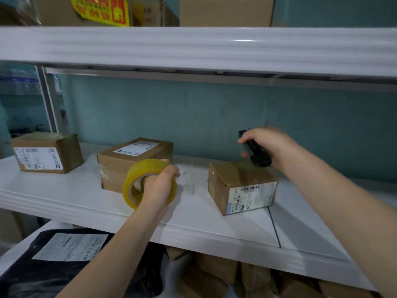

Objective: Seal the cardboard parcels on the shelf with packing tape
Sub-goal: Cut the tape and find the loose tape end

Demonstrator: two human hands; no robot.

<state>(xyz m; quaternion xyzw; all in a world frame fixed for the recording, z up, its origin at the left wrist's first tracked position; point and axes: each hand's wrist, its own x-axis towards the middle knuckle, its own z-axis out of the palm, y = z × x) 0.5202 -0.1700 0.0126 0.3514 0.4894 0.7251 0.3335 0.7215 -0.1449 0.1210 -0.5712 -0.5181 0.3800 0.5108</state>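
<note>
Cardboard parcels (241,187) on white shelf (193,220), black mailer (53,265) below

The tape roll (134,179) hides the lower front corner of the middle parcel (120,164), and fingertips of the left hand (160,188) vanish inside its core. The right hand (266,145) covers most of a dark object (257,158), too blurred to identify. Print on the parcel labels (250,196) is unreadable, and the top edge cuts off the yellow sign (101,9).

Yellowish tape roll (139,168) upright before mid parcel (116,166), prob. taped.
</note>
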